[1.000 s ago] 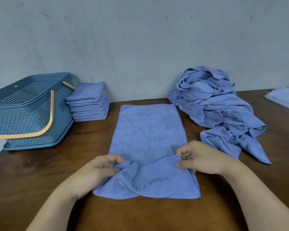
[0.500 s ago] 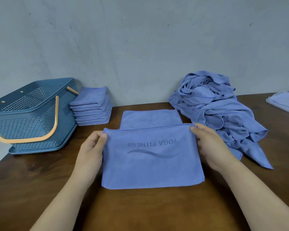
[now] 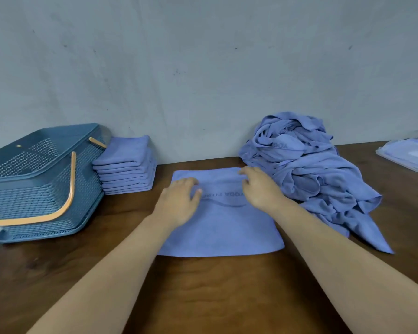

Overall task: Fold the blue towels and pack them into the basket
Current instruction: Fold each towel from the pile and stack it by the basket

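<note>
My left hand [image 3: 179, 201] lies flat, fingers loose, pressing the towel [image 3: 222, 227] mid-desk [image 3: 203, 285]. My right hand [image 3: 261, 189] has fingers bent at its far edge; can't tell if pinching. Folded stack [image 3: 128, 169] sits just beside the basket [image 3: 34, 174], outside it.

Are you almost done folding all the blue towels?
Not quite. Done: a stack of folded towels sits beside the basket. In hand: one towel lies folded in half on the table, with the left hand and right hand on it. Left: the crumpled pile needs folding, and no towel shows inside the basket, so all the packing remains.
</note>
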The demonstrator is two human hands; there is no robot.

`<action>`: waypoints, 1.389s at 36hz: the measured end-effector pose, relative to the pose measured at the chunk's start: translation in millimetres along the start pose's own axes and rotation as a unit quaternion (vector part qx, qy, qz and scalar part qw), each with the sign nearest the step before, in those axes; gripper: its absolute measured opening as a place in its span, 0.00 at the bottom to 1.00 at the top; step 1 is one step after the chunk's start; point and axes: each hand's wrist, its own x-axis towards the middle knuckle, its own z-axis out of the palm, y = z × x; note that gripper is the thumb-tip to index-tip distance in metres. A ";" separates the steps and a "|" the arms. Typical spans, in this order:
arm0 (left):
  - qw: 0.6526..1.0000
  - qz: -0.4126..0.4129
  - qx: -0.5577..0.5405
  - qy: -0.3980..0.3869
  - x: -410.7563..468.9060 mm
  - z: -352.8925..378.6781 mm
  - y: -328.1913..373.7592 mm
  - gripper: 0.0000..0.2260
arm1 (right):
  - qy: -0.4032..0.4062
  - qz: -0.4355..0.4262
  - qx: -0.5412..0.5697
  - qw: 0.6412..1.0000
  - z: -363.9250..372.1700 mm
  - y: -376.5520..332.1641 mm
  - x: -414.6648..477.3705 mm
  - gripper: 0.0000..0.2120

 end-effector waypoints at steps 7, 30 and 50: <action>0.984 -0.002 0.057 -0.169 -28.4 15.2 -6.1 0.30 | -0.169 -0.079 -0.170 0.968 34.2 19.6 -18.1 0.31; 0.995 0.034 0.007 -0.094 -102.1 -24.2 19.2 0.25 | -0.136 -0.205 -0.167 0.955 15.6 -14.0 -98.6 0.29; 0.973 -0.124 0.040 -0.193 -66.9 -17.6 -65.5 0.30 | -0.156 -0.038 -0.159 0.974 8.3 53.6 -48.0 0.33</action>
